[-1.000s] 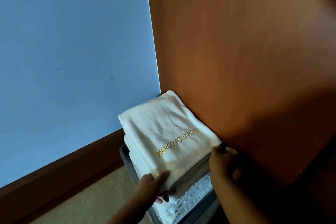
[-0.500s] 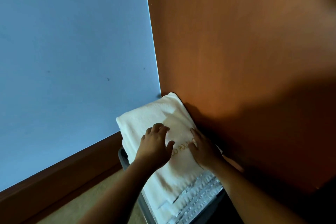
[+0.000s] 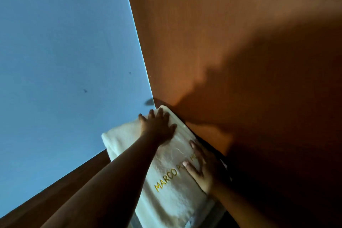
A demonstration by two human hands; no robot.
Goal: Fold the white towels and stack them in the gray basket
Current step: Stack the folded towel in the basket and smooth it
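Observation:
A folded white towel (image 3: 172,196) with gold lettering lies on top of a stack in the corner. My left hand (image 3: 158,126) presses flat on its far end, fingers spread. My right hand (image 3: 202,168) lies flat on the towel's right side over part of the lettering, fingers straight. The gray basket is almost wholly hidden under the towels; only a dark sliver of it (image 3: 224,164) shows by my right hand.
A pale blue wall (image 3: 64,61) with a brown skirting board (image 3: 61,189) stands on the left. A brown wooden panel (image 3: 231,42) closes the right side, right against the towel stack.
Both hands let go of the towel's near edge and went flat on top. The left hand has slid to the far end. The view has moved closer.

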